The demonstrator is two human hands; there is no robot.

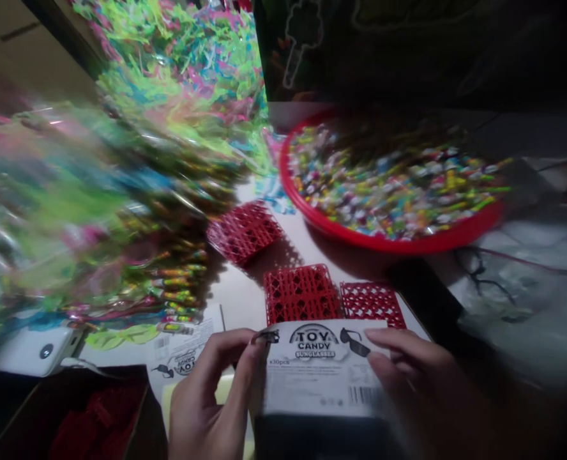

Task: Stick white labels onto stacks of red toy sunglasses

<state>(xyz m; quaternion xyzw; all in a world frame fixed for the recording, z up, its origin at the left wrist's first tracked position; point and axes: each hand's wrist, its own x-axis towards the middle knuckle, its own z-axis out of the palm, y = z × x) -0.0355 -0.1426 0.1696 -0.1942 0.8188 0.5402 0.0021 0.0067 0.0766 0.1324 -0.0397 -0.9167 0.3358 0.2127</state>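
Note:
My left hand (216,390) and my right hand (420,370) are at opposite edges of a white printed label (312,383) reading "TOY CANDY SUNGLASSES" and "x30pcs". The left thumb and forefinger pinch its upper left corner. On the other side, the right thumb and fingers grip the upper right edge. Dark shadow lies under the label's lower edge. Just beyond it are a red lattice piece (300,294) and a second red lattice piece (374,300), both partly hidden. A third red lattice block (245,231) lies tilted farther back.
A red basin (322,223) of wrapped candies stands at the back right. Bright toy glasses (182,70) and candy tubes (182,281) pile up on the left. A white power bank (37,345), a box (144,409) with red pieces and another label (182,364) lie nearer.

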